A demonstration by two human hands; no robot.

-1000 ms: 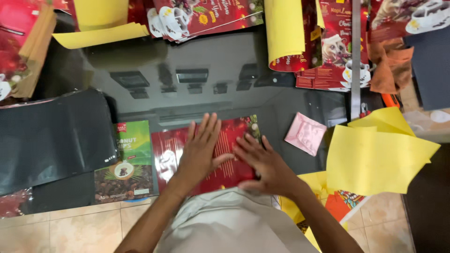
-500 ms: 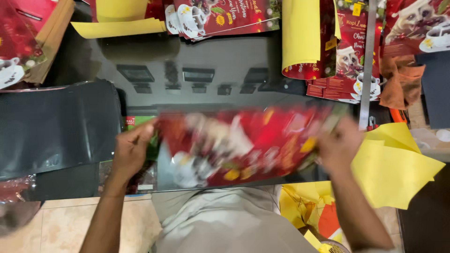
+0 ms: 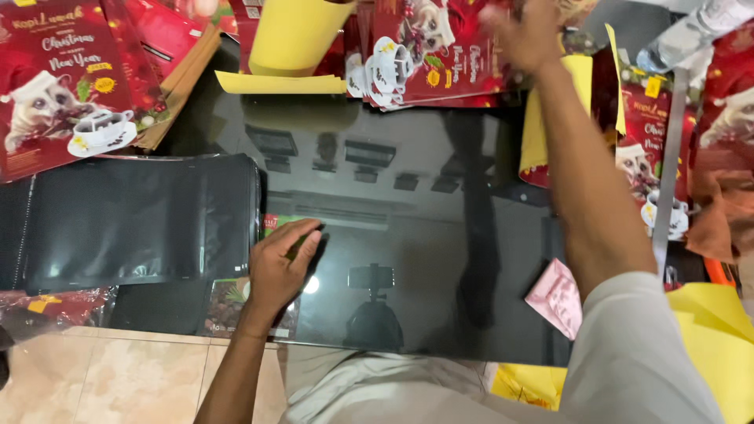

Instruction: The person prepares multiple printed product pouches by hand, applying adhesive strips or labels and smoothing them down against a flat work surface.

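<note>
Both hands on printed sheets, glossy black table (image 3: 408, 235).
I see left hand (image 3: 281, 267) flat on green sheet (image 3: 276, 228); right hand (image 3: 528, 31) at far red sheet stack (image 3: 440, 55).

Glossy black table (image 3: 408, 235), black folder (image 3: 133, 224) at left, small pink packet (image 3: 556, 297), yellow sheets (image 3: 711, 330) at right

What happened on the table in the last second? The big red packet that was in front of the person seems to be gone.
The red packet was lifted off the glass table with both hands and carried away. Now the right hand reaches to the red printed packets at the far edge, though whether it grips one is unclear. The left hand has come down onto the green packet. The black sheets, pink sachet and yellow papers stayed put.
</note>
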